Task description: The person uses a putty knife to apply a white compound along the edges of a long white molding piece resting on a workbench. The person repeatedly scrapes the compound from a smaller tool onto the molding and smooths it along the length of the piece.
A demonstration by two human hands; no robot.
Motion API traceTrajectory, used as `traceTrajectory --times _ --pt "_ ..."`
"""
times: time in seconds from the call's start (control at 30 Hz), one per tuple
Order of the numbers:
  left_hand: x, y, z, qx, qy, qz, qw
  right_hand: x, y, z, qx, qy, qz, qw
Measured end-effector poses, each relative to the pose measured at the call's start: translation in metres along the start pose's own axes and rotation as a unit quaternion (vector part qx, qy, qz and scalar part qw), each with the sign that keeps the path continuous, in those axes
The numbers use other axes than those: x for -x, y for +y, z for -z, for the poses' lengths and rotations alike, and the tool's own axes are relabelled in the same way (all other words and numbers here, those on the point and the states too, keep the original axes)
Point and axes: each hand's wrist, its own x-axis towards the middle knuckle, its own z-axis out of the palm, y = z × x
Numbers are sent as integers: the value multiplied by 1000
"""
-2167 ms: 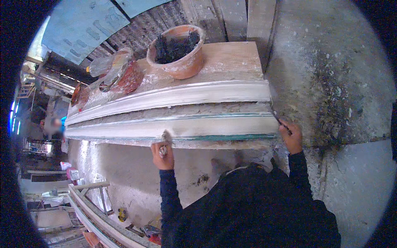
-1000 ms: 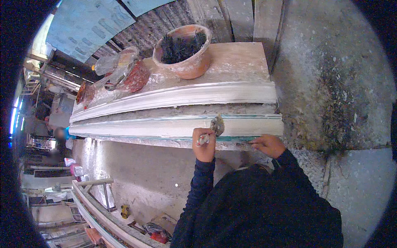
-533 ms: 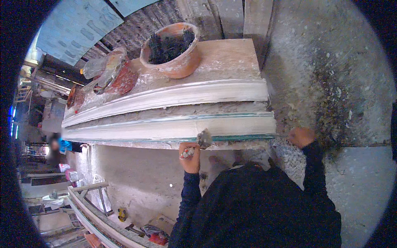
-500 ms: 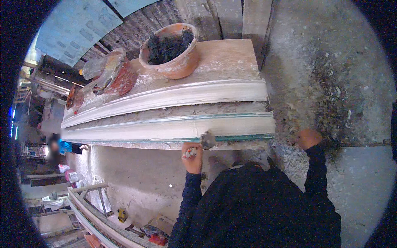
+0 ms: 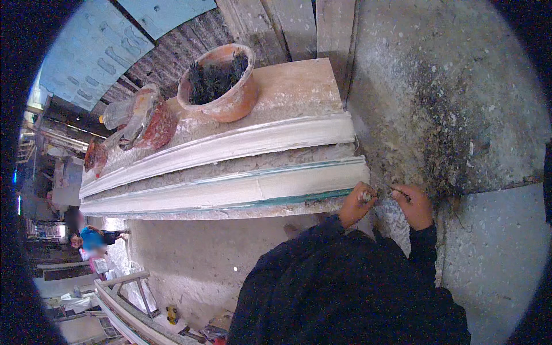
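My left hand (image 5: 355,206) is closed at the right end of the near long white moulding strip (image 5: 247,188), which has teal edges. A small whitish lump shows between its fingers, too small to name. Close by on the right, my right hand (image 5: 415,206) is also closed, its fingers pinching a thin dark piece whose kind is unclear. The two hands are a short gap apart, over the table's right end. Behind the near strip lies a second white moulding strip (image 5: 247,141), parallel to it.
On the table (image 5: 293,86) stand an orange basin (image 5: 233,109) with dark bristly material and a red plaster-smeared bucket (image 5: 161,126) beside a clear plastic bottle (image 5: 119,115). A person in blue (image 5: 92,238) is at far left. A wooden frame (image 5: 123,280) stands lower left.
My left hand has moved right along the near strip to its end, and the grey clump beside it no longer shows there. My right hand has come slightly left, towards it.
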Motion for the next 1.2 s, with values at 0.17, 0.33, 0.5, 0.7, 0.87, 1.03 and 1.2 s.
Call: traceTrajectory --times 0.17,0.33,0.5,0.7,0.87,1.03,1.2 --pt "10 -18 26 103 73 -141 982 3 17 2 -18 78 -18 997" --pt "44 -2 116 117 224 94 963 -1 4 -3 -30 59 -6 998" --pt "111 1 192 -169 255 69 950 -11 -2 -18 -7 29 48 998" --pt "138 36 277 -486 352 116 791 -15 -5 -25 30 -14 26 999" --pt "114 9 234 -218 360 32 907 -4 34 -65 27 58 -33 997" --pt "52 14 139 -115 288 17 951 44 76 -103 -29 -36 -151 987" --pt "30 7 112 -129 209 -18 969 39 85 -127 -191 38 -140 971"
